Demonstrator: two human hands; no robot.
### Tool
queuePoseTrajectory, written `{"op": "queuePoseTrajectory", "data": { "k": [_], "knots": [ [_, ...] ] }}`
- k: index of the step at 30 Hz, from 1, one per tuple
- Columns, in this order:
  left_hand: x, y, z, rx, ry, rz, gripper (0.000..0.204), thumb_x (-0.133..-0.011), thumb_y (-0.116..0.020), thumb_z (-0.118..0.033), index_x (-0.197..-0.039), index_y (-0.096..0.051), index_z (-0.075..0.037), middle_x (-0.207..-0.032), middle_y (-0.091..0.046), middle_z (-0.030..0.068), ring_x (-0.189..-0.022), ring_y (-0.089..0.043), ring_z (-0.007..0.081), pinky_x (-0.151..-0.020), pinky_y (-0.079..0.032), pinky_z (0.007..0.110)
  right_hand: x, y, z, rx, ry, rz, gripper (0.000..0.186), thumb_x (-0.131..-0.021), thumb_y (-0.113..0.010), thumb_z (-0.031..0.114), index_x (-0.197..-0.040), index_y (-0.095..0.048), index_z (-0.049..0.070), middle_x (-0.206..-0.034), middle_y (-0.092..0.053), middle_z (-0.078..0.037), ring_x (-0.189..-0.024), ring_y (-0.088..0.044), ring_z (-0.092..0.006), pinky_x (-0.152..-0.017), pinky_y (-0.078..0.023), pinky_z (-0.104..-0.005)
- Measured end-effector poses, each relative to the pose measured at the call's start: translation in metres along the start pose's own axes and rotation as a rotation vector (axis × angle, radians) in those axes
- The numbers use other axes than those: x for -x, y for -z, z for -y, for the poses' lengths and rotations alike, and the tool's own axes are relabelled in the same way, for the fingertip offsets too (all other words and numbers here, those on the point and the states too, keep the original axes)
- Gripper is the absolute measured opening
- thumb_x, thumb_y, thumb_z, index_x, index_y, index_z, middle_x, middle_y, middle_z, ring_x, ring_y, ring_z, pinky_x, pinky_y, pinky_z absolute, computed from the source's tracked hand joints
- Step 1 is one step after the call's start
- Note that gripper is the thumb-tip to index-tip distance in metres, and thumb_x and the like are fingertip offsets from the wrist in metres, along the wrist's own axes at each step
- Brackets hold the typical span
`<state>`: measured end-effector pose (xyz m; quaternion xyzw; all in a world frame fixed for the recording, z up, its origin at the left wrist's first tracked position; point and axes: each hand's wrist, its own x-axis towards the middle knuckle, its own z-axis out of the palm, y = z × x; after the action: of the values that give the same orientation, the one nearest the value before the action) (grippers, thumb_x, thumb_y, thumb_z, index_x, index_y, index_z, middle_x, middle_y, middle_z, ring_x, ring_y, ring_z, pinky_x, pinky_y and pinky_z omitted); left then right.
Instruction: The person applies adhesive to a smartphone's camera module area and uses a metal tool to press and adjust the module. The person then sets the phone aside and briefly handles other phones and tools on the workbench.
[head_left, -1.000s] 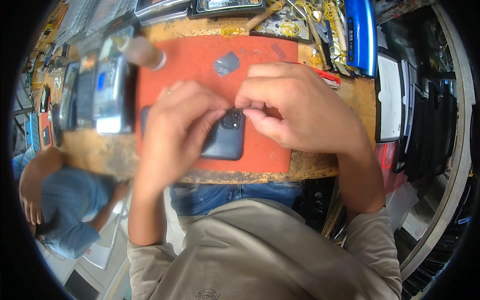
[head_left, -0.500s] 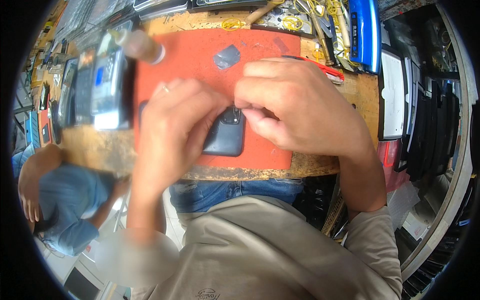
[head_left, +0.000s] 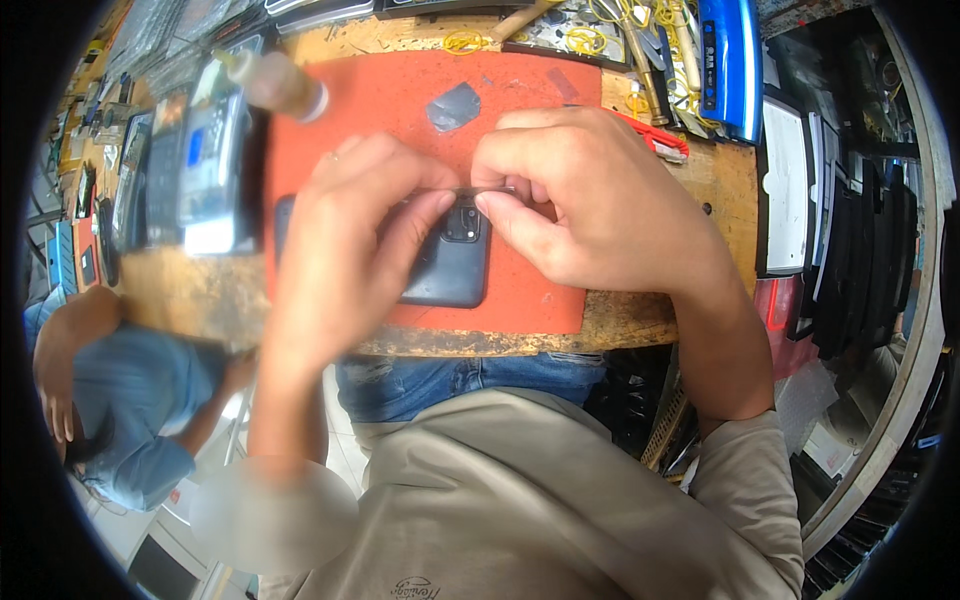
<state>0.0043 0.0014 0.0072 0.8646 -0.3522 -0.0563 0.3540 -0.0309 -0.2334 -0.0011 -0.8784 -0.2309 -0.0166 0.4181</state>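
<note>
Dark phone (head_left: pixel 450 278) beneath the fingers (head_left: pixel 425 180)

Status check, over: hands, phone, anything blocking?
Left hand, right hand pinched close together at dark phone, beside camera block; grip contents unclear. Phone camera-side up on red mat. Left hand hides part of it.

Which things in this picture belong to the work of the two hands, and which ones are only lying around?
Apparently in use:
- left hand and right hand, seemingly pinching a small dark piece, too small to identify
- dark phone below them
- orange-red mat under the phone

Apparently just lying about:
- bottle
- greyish film scrap
- blue object
- yellow loops
</note>
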Motion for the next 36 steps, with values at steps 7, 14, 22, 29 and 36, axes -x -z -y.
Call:
{"op": "queuePoseTrajectory", "data": {
  "k": [7,14,22,29,36],
  "knots": [
    [-0.006,0.007,0.004,-0.039,-0.036,0.069,0.011,-0.094,-0.078,-0.005,-0.102,-0.075,0.002,-0.098,-0.072,0.0116,-0.095,-0.066,0.0321,-0.089,-0.050,0.042,0.000,0.000,0.002,-0.016,-0.082,0.031,0.008,-0.089,-0.074,0.005,-0.086,-0.068,0.001,-0.075,-0.062,-0.012,-0.063,-0.063,-0.0265,-0.060,-0.048,-0.0400],
    [-0.014,0.013,0.000,-0.063,-0.019,0.153,0.012,-0.093,-0.079,-0.003,-0.102,-0.073,0.002,-0.099,-0.073,0.0126,-0.097,-0.067,0.0327,-0.090,-0.051,0.042,-0.001,0.000,0.002,-0.011,-0.105,0.034,0.008,-0.090,-0.074,0.007,-0.086,-0.070,0.001,-0.073,-0.063,-0.013,-0.061,-0.063,-0.0261,-0.058,-0.047,-0.0400],
    [-0.025,0.017,0.003,0.052,0.074,0.245,0.016,-0.092,-0.081,-0.002,-0.105,-0.073,0.004,-0.100,-0.074,0.0143,-0.095,-0.071,0.0291,-0.089,-0.055,0.038,-0.002,0.002,0.003,-0.040,-0.167,0.053,0.007,-0.090,-0.073,0.007,-0.087,-0.072,0.001,-0.066,-0.062,-0.012,-0.056,-0.060,-0.0237,-0.055,-0.044,-0.0388],
    [-0.032,0.021,0.003,0.040,0.135,0.342,0.015,-0.095,-0.080,-0.001,-0.107,-0.072,0.005,-0.102,-0.075,0.0116,-0.094,-0.070,0.0191,-0.086,-0.056,0.035,-0.002,0.002,0.004,-0.043,-0.163,0.043,0.008,-0.091,-0.072,0.007,-0.086,-0.072,0.001,-0.061,-0.059,-0.012,-0.052,-0.058,-0.0248,-0.054,-0.043,-0.0396],
    [-0.037,0.021,0.003,0.088,0.166,0.338,0.015,-0.094,-0.081,-0.006,-0.104,-0.076,0.003,-0.093,-0.077,0.0153,-0.087,-0.075,0.0250,-0.079,-0.058,0.038,-0.002,0.001,0.002,-0.050,-0.160,0.032,0.008,-0.090,-0.071,0.007,-0.086,-0.072,0.000,-0.063,-0.061,-0.015,-0.054,-0.060,-0.0287,-0.055,-0.045,-0.0412]
  ]
}}
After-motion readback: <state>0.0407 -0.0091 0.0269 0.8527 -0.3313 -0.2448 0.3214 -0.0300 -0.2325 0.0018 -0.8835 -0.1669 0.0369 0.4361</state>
